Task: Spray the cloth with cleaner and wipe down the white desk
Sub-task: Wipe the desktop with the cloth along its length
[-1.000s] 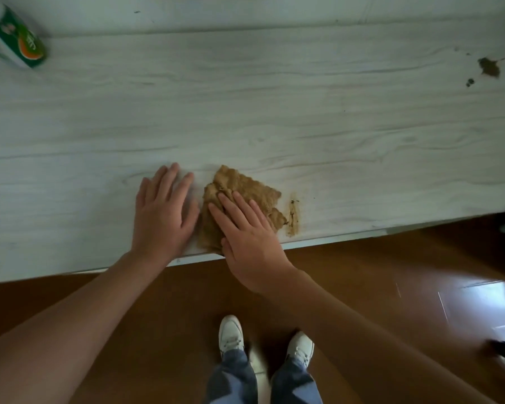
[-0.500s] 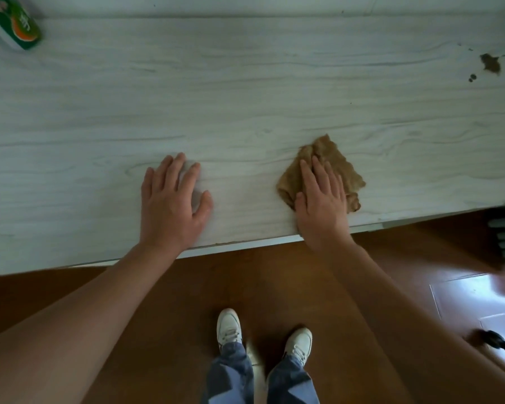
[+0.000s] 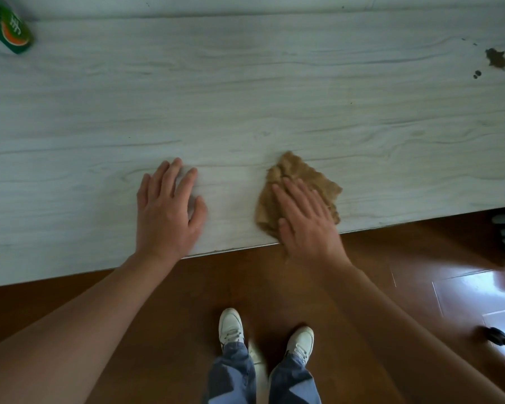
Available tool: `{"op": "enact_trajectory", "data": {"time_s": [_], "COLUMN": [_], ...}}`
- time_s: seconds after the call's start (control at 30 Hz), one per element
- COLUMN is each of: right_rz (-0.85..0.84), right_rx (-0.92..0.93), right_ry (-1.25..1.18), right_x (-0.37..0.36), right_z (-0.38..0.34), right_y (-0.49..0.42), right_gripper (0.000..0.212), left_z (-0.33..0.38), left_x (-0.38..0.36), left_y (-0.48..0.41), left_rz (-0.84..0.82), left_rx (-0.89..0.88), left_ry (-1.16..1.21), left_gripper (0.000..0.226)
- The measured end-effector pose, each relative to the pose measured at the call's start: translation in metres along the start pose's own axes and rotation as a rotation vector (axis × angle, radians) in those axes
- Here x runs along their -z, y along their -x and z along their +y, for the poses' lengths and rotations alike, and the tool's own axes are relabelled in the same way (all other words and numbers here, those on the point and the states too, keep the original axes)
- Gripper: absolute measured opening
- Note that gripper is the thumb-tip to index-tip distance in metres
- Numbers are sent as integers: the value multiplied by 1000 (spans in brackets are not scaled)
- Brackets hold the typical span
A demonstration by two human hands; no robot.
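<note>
Item: tan cloth (image 3: 292,170), crumpled, near the front edge of the white desk (image 3: 245,97). Fingers (image 3: 292,196) of the right hand (image 3: 303,223): straight, held close together, laid flat on the cloth's near half, palm pressing down; nothing pinched. The cloth's far and right-hand folds show beyond the fingertips. Handling, as judged: light, soft and limp, napped like terry; it will bunch and slide easily on the smooth top, so it is best driven under a flat palm at its middle, or gathered by a loose corner for lifting. Left hand (image 3: 166,217): left of the cloth and apart from it, fingers (image 3: 169,176) slightly spread, thumb out, resting flat on bare desk. Desk: pale wood-grain laminate, flat, hard, faintly streaked. Brown stain (image 3: 496,58) with small satellite spots: well beyond the cloth, far right, not yet wiped. Green-and-white container (image 3: 8,30), probably the cleaner: far left of the cloth, at the back corner. Below the cloth: glossy brown floor (image 3: 158,301), white shoes (image 3: 231,325).
</note>
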State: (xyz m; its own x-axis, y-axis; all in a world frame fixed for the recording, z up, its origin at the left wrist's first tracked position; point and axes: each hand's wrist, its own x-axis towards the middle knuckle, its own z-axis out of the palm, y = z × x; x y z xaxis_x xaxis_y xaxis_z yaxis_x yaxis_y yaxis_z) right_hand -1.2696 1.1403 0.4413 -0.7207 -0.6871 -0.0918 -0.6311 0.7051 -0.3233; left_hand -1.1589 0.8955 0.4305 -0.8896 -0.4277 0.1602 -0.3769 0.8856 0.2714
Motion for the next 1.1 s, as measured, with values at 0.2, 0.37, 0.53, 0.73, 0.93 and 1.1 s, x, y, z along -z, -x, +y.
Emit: {"op": "enact_trajectory", "data": {"time_s": [0.2, 0.37, 0.53, 0.73, 0.93, 1.1], "right_rz": [50, 26, -44, 3, 43, -7], "right_rx": [-255, -93, 104, -87, -194, -40], "right_ry": [25, -3, -13, 18, 12, -25], "right_x": [15, -7, -19, 8, 15, -1], "right_z": [29, -50, -81, 10, 30, -25], "right_y": [0, -3, -1, -2, -5, 3], "right_gripper": [63, 65, 60, 60, 62, 60], "left_z": [0, 0, 0, 0, 0, 0], "left_x": [0, 1, 2, 1, 1, 2], "left_y": [-1, -1, -2, -1, -1, -1], "left_rz": [-8, -16, -27, -18, -18, -38], "left_rx": [3, 6, 3, 2, 1, 4], "left_ry": [-5, -3, -15, 3, -14, -26], "left_gripper": [55, 55, 56, 55, 57, 57]}}
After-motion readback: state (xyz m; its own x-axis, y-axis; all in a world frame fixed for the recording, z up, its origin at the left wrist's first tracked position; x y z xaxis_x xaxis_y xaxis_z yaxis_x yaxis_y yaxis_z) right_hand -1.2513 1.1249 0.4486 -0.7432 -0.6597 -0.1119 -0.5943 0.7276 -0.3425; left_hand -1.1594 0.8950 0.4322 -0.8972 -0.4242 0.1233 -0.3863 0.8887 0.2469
